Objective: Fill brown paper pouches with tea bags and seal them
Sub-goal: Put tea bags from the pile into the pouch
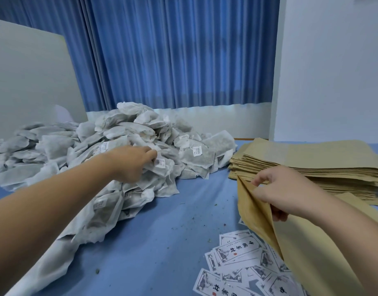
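Pouch (257,216) pinched in right hand (284,193), over labels (237,251).

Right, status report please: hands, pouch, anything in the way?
Left hand grips a tea bag in the pile. Right hand pinches brown paper pouch mouth open. Nothing between them but crumbs.

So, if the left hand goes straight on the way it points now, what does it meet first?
The heap of white mesh tea bags: the left hand has its fingertips at it, near a bag with a white printed label. Depth is unclear, but nothing else lies in between.
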Demonstrator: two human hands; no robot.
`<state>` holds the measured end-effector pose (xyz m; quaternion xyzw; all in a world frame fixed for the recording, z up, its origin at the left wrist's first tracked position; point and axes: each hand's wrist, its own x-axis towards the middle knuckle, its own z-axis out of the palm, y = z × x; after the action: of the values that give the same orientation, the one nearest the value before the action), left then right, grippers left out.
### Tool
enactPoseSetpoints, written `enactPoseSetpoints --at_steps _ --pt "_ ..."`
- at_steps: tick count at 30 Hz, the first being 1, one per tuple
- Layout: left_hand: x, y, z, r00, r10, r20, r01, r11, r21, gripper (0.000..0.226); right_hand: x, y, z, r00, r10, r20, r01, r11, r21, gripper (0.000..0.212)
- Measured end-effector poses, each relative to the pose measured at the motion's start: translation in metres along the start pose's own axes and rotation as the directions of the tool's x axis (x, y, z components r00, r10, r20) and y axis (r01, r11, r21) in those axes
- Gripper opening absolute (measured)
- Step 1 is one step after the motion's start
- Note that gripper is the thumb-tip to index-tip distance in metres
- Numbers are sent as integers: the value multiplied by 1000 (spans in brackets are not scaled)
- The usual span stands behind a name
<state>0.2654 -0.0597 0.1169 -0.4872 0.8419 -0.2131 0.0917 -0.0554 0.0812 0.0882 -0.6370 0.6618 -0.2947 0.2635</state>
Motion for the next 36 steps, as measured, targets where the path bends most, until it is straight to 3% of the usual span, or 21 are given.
enactPoseSetpoints --at_steps 4,6,11,14,17,20,23,26,31,36 --pt "9 3 13 999 9 32 -16 977 211 69 0 1 -3 1000 8 -2 -8 1000 1 21" --pt "16 1 12 1000 4 21 -8 977 214 71 0 1 -4 1000 15 -4 -15 1000 5 21" --pt "24 1 9 993 -100 -69 95 993 -68 61 1 4 -8 1000 21 -21 -21 1000 18 21" --pt "18 9 3 980 -129 -154 84 959 -269 58 1 4 -11 999 22 -30 -21 999 25 22" --pt "4 34 -15 922 -141 -361 -67 860 -506 51 0 3 -13 999 17 -39 -16 1000 23 22" --pt "-17 81 -43 829 -210 -518 -278 649 -708 43 -3 1 -13 999 6 -40 -5 1000 16 23" --pt "-32 128 -64 806 -146 -573 -437 506 -744 39 -5 -2 -13 1000 -1 -20 1 1000 10 19" --pt "-37 162 -70 773 -18 -634 -552 473 -687 30 -9 -4 -17 999 -40 12 40 999 23 15" --pt "-37 182 -71 831 103 -547 -540 387 -747 24 -15 -1 -32 997 -38 70 37 999 8 18" --pt "-29 173 -82 891 220 -398 -455 446 -771 20 -13 3 -41 996 5 90 -18 991 136 18"
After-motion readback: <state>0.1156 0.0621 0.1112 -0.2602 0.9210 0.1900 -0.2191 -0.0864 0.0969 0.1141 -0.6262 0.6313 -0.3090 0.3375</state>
